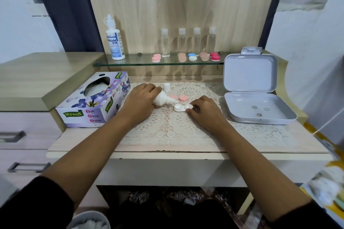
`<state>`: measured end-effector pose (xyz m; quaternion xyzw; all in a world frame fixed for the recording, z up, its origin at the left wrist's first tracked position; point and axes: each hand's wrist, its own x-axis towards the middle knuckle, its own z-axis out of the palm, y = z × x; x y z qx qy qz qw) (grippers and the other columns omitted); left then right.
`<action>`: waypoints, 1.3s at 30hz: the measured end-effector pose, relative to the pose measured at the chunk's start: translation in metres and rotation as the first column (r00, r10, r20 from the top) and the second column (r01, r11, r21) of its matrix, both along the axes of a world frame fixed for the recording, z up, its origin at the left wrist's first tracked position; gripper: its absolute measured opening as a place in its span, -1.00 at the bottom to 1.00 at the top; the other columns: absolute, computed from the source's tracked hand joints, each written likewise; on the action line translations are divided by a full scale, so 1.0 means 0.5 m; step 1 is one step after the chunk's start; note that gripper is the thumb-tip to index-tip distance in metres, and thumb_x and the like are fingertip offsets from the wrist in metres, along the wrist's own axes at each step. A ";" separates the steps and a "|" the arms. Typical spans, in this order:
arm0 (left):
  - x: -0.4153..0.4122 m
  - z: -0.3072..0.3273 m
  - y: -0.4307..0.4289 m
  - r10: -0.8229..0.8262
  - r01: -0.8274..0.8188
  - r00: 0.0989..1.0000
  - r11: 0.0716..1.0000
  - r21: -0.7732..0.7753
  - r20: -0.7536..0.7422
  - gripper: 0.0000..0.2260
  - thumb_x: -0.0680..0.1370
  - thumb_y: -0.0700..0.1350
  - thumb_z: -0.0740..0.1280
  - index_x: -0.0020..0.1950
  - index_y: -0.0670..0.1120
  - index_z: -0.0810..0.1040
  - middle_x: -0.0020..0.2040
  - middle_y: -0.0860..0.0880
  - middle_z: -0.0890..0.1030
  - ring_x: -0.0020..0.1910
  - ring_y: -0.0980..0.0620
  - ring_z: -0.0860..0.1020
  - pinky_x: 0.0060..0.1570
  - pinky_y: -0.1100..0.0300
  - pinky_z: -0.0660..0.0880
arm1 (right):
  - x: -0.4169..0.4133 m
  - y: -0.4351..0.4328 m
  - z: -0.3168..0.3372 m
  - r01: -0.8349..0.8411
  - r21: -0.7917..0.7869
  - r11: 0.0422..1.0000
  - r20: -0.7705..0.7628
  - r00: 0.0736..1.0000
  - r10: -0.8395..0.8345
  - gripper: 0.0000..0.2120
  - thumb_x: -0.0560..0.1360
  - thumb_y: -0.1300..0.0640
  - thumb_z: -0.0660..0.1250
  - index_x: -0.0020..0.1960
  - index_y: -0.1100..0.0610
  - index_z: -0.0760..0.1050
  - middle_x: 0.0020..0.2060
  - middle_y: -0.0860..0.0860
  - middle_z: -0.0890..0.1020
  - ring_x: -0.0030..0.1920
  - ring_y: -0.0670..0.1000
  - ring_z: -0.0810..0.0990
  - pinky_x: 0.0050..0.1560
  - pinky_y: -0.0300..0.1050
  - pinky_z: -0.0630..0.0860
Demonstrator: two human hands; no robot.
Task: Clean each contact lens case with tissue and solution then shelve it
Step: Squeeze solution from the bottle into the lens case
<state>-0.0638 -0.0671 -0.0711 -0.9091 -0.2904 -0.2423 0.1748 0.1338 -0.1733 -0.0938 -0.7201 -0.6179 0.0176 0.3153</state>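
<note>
- Wood-look counter (83, 141) with a lace mat (167, 128) laid over it. Behind it, a glass shelf (139, 61) where other cases (192, 57) are lined up.
- Task's thing: the white lens case (183, 107) is lying open mid-mat, both cups facing up. Its two pink lids (183, 98) are parked just behind it.
- What could go wrong, tbh:
  - If the bottle gets squeezed too hard, a small cup like that is easily overfilled. The lace would probably get soaked, since it looks like nothing is under the case to catch spills.
  - The case looks light and is only held at one end, so it could be pivoted or flipped if it's bumped by the nozzle.
  - The loose bottle cap (167, 87) is standing just behind the left grip, so it could be knocked over when that arm is pulled back.
  - For a tissue to be pulled from the tissue box (93, 102), one grip has to be freed. An uncapped bottle put down in a hurry could get tipped and leak.
- Left grip (141, 98): closed fully round the small white bottle (163, 99). It's tilted nearly on its side, with the nozzle aimed at the case's left cup. Whether the tip is actually touching the cup can't be told.
- Right grip (204, 109): fingers curled, with the right end of the case pinched between thumb and fingertips and held down on the mat.
</note>
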 end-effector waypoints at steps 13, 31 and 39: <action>0.006 0.013 0.001 -0.030 0.036 0.997 0.996 0.083 -0.072 -0.58 0.29 -0.24 0.51 0.12 -0.26 0.56 -0.02 -0.23 0.62 -0.06 -0.23 0.56 -0.03 -0.06 0.49 | 0.001 0.001 -0.001 -0.006 0.018 1.000 -0.002 1.000 0.006 -0.69 0.48 0.04 0.34 0.14 0.20 0.56 0.03 0.13 0.55 0.08 0.14 0.47 0.08 -0.02 0.43; 0.014 0.011 0.019 -0.078 0.088 0.995 0.975 0.204 -0.053 -0.60 0.25 -0.33 0.51 0.06 -0.22 0.58 -0.08 -0.17 0.63 -0.11 -0.18 0.57 -0.05 -0.01 0.50 | 0.000 -0.001 0.000 -0.012 0.033 0.999 0.006 1.000 0.012 -0.72 0.48 0.04 0.33 0.09 0.20 0.58 -0.02 0.11 0.54 0.04 0.12 0.47 0.04 0.02 0.45; 0.015 0.013 0.022 -0.105 0.110 0.994 0.972 0.207 -0.036 -0.59 0.21 -0.36 0.53 0.04 -0.24 0.59 -0.10 -0.18 0.63 -0.14 -0.19 0.58 -0.09 -0.02 0.52 | 0.002 0.002 -0.002 -0.012 0.023 1.000 0.003 1.000 0.012 -0.73 0.48 0.05 0.34 0.08 0.21 0.58 -0.02 0.13 0.54 0.04 0.14 0.48 0.04 0.02 0.46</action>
